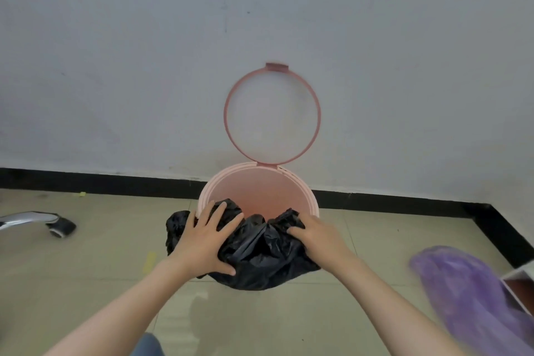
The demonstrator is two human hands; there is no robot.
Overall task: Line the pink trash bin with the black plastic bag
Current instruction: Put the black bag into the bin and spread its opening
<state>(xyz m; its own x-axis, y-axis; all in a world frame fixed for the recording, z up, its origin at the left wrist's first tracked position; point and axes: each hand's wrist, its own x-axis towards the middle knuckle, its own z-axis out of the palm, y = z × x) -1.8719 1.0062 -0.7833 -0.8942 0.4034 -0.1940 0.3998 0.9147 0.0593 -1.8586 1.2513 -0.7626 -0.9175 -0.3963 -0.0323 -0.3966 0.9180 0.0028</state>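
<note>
The pink trash bin (260, 179) stands on the floor against the wall, its inside bare at the far half. Its pink ring lid (316, 113) is flipped up and leans on the wall. The black plastic bag (260, 251) lies crumpled over the bin's near rim and hangs down its front. My left hand (206, 240) rests flat on the bag's left part, fingers spread and thumb pressed into the plastic. My right hand (316, 235) grips the bag's right edge with curled fingers.
A black baseboard (101, 182) runs along the wall and turns toward me at the right. A chair leg with a caster (59, 227) sits on the tiles at left. A purple blurred object (468, 298) lies at the lower right beside a white box edge (517, 277).
</note>
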